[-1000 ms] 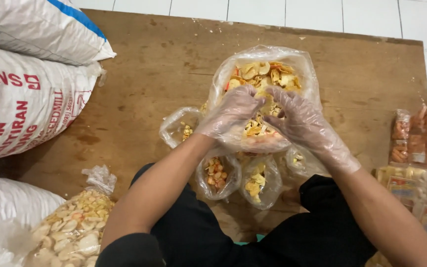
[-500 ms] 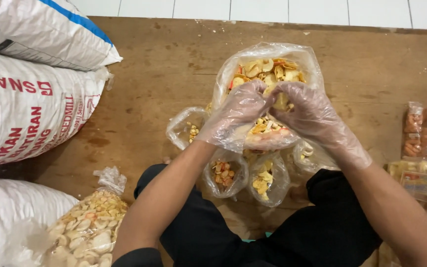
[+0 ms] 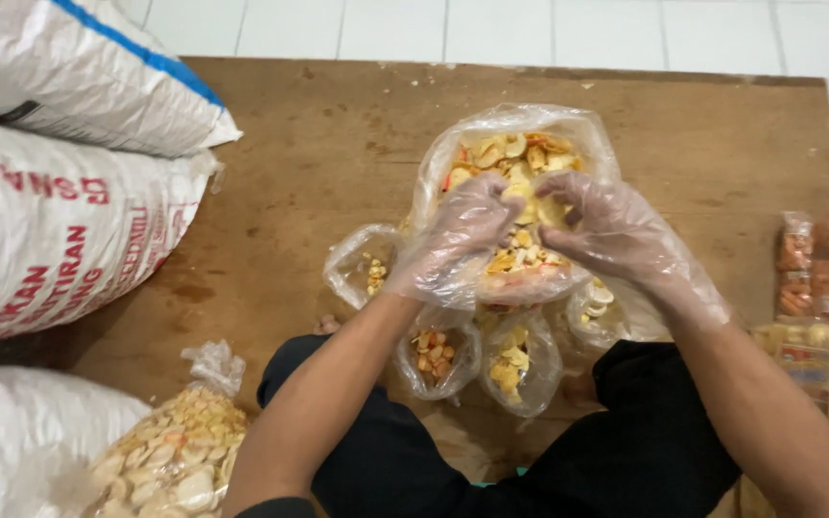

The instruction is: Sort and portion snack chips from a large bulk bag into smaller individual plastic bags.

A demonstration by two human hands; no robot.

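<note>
Your hands, left [image 3: 458,245] and right [image 3: 616,235]: thin clear plastic gloves, crinkled, faintly glossy. Large bag [image 3: 515,153] at frame centre: clear, shiny plastic film, wrinkled, over dry, matt chips. Small bags [image 3: 438,355] below it: same glossy film. Bench [image 3: 319,144]: bare wood, matt, scuffed and stained. Sacks [image 3: 59,221] at left: woven white plastic, coarse, dull. Floor [image 3: 549,29] along the top: smooth pale tiles.

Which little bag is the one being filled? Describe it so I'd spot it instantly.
Start at the big clear bag of chips on the wooden board. Just below it, the small bag sits between the left hand and right hand. Unlike its neighbours, it is held up.
</note>
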